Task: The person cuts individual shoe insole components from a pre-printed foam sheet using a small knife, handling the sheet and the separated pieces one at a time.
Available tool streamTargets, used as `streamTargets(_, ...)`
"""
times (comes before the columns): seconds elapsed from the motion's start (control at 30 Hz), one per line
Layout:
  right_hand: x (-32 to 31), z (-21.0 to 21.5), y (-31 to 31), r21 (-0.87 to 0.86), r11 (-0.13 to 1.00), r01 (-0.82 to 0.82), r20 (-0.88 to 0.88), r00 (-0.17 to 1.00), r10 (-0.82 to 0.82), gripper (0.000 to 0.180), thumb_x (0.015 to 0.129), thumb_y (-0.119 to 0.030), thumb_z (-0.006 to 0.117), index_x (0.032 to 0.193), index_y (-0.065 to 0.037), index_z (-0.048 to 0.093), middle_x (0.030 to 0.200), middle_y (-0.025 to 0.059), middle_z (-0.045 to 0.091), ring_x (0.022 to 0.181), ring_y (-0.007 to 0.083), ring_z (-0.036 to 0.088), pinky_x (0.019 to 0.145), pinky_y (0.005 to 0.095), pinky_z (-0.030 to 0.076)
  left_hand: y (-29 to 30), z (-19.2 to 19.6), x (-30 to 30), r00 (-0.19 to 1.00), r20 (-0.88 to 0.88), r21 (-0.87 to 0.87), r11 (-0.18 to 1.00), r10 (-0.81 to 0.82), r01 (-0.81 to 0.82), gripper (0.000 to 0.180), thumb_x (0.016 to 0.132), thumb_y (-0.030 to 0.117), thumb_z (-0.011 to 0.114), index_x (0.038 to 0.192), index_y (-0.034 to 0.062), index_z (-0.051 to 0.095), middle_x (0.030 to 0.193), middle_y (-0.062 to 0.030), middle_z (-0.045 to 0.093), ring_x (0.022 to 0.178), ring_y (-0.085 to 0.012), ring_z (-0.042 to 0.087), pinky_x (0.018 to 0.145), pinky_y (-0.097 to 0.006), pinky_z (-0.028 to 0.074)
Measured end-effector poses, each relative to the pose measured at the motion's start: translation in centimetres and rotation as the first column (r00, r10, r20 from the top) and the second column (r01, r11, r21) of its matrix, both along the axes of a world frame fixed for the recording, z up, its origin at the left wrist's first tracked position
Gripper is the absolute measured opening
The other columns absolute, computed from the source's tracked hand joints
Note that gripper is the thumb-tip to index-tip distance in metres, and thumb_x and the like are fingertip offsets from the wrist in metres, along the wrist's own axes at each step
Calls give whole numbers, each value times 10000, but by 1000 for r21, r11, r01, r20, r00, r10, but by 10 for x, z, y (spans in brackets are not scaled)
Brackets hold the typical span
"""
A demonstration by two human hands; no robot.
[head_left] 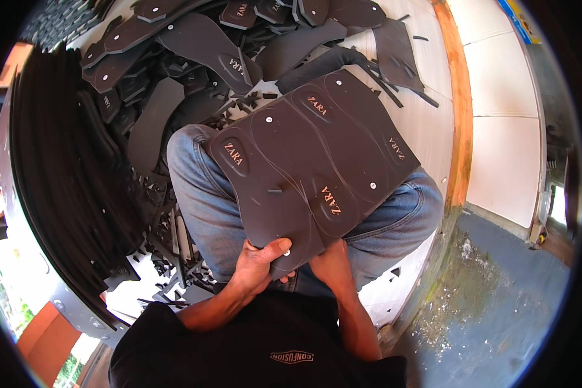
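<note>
A dark brown foam sheet (291, 155) lies tilted across my knees, with several shoe-sole outlines marked on it. Each outline carries a raised heel pad with copper-coloured lettering, and small white dots sit on the sheet. My left hand (257, 264) grips the sheet's near corner, thumb on top beside a white dot and fingers underneath. Just right of that corner, my right hand (332, 264) reaches under the near edge; the sheet hides its fingers and anything in them. A small dark sliver (275, 191) rests on the sheet.
Cut-out dark soles (204, 48) are heaped on the pale floor beyond my knees. Black offcut strips (71, 174) form a tall mass at left. Scraps (168, 258) litter the floor beside my left leg. A wooden strip (460, 123) and a stained grey floor (485, 291) lie right.
</note>
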State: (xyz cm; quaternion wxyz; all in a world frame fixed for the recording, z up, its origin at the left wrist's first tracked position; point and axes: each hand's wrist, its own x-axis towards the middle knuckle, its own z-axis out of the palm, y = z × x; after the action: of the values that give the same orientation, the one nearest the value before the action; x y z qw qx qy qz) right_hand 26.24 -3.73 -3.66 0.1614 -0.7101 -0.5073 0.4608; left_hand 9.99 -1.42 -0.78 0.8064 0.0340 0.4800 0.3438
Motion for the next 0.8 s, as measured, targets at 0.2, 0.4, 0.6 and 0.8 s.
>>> streamTargets(0.2,3,-4,11,122,987,-106,-38,993,111,320,779,-72,618,1085,7,566,1090,195,598,1037,347,564,859,395,439,4,5,-6,999,31,-32,999,-28,29,268,792,220,698,934,24,583,684,-105,613,486,-176,600,360,-246,470)
streamTargets(0.4,12,-7,28,245,943,-227,-48,968,245,369,759,-101,666,1107,-20,574,1080,157,601,1012,308,577,862,388,445,5,5,-10,998,68,-63,998,-16,20,296,790,210,703,985,33,569,714,-98,611,482,-172,598,346,-241,465)
streamTargets(0.6,32,-19,39,292,876,-384,7,917,400,456,757,-105,692,1184,-31,550,1131,149,593,1064,282,559,901,373,433,6,5,-13,991,130,-78,996,-31,42,308,784,202,713,1009,49,568,738,-83,607,481,-163,593,345,-233,471)
streamTargets(0.8,38,-40,41,445,840,-309,12,940,340,413,790,-82,657,1183,-18,551,1141,140,590,1065,268,559,905,366,437,4,3,-13,989,147,-87,996,-16,29,316,792,212,711,1019,53,559,747,-75,604,470,-154,582,341,-225,460)
